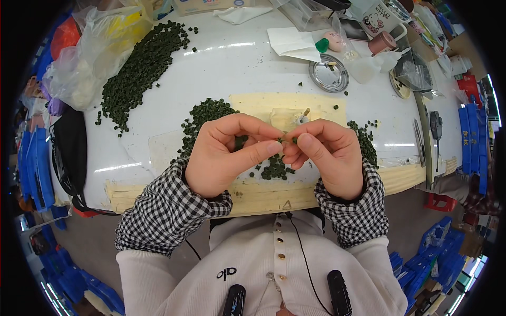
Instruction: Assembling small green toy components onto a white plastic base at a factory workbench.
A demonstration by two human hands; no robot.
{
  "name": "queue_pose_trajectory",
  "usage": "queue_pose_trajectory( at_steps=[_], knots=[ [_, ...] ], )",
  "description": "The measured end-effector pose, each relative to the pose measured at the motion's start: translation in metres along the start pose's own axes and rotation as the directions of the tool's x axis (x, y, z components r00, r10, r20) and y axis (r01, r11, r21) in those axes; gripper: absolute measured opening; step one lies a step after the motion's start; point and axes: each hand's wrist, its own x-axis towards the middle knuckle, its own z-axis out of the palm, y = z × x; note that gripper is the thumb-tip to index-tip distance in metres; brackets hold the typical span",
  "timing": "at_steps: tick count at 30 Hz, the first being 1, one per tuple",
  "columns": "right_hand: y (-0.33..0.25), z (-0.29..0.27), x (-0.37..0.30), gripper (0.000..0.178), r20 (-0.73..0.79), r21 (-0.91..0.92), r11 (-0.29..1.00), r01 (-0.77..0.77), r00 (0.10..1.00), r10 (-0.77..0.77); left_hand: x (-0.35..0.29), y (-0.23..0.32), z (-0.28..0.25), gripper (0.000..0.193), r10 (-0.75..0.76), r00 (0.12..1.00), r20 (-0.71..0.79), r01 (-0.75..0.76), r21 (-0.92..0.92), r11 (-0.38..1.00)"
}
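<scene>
My left hand [224, 152] and my right hand [321, 152] meet above the front of a white table [242, 68], fingertips pinched together on a small dark green bead [291, 140]; which hand grips it is hard to tell, both touch it. Under and around my hands lie loose piles of dark green beads [203, 118], with more [274, 168] below my fingers. A small upright peg or needle stand [304, 114] sits just beyond my fingertips on a yellowish taped patch [253, 105].
A long heap of green beads [139, 68] lies at the back left beside plastic bags [95, 47]. A round metal tin lid [328, 73], tissue [292, 42], a tape roll [382, 42] and a mug [379, 18] stand at the back right. Scissors [436, 126] lie at the right edge.
</scene>
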Motion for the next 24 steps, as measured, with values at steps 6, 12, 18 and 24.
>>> queue_pose_trajectory(
  at_steps=[6,12,18,24],
  knots=[
    [0.002,0.004,-0.001,0.018,-0.029,-0.081,0.996,0.027,0.999,-0.029,-0.001,0.002,0.000,0.017,0.016,1.000,0.017,-0.018,0.107,0.994],
    [0.005,0.009,-0.001,0.016,-0.070,-0.147,0.986,0.084,0.993,-0.095,0.000,0.004,0.004,0.016,0.010,1.000,-0.015,-0.009,0.065,0.998],
    [0.006,0.009,-0.001,0.014,-0.082,-0.243,0.960,0.139,0.983,-0.163,0.002,-0.003,0.005,0.009,-0.109,0.994,-0.012,0.107,-0.089,0.990],
    [0.006,0.013,-0.001,0.012,-0.092,-0.307,0.941,0.146,0.979,-0.181,0.002,-0.003,0.005,0.008,-0.130,0.991,-0.013,0.128,-0.111,0.986]
  ],
)
